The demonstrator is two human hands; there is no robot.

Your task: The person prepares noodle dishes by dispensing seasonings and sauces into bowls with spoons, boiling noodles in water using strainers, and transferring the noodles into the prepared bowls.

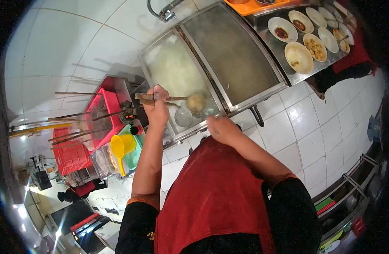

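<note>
My left hand (pixel 157 105) is closed around the wooden handles of two strainers, above the left edge of a steaming vat (pixel 174 63). One strainer (pixel 196 103) holds something pale yellow. Just below it, the other (pixel 183 117) looks whitish and round. Both heads are over the cloudy liquid near the vat's front. My right hand (pixel 222 130) is at the front rim, right of the strainers, with its fingers curled; what they hold, if anything, is hidden.
A second steaming vat (pixel 232 51) adjoins on the right. Several bowls (pixel 299 57) stand on a steel counter (pixel 287 76) at upper right. At left are a pink bin (pixel 114 112), sticks, a yellow dipper (pixel 122 146) and a red crate (pixel 74 154).
</note>
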